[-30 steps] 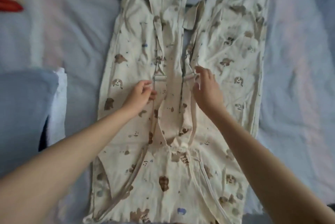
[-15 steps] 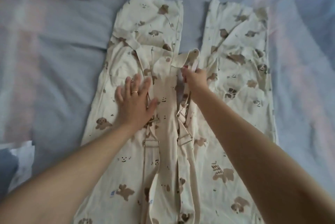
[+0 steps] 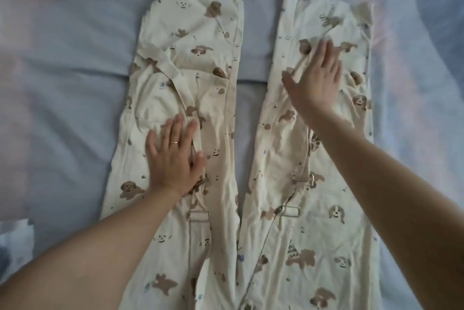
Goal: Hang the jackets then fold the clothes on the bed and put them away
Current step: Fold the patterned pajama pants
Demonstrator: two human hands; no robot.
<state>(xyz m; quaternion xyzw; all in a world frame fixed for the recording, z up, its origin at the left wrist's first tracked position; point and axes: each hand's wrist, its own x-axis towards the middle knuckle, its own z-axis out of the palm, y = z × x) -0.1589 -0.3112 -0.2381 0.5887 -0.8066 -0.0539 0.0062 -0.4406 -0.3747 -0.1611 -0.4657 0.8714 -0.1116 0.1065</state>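
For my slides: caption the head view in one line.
Left hand and right hand, both flat, rest on cream dog-print fabric overalls spread on a pale blue bedsheet.

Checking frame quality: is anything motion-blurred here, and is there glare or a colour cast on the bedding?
Head view: the right hand is smeared by motion, fingertips ghosting over the overalls; the left hand is sharp enough to show its ring. Head view again: pinkish washed-out bands cross the blue sheet at both sides; lighting is soft, shadows faint.
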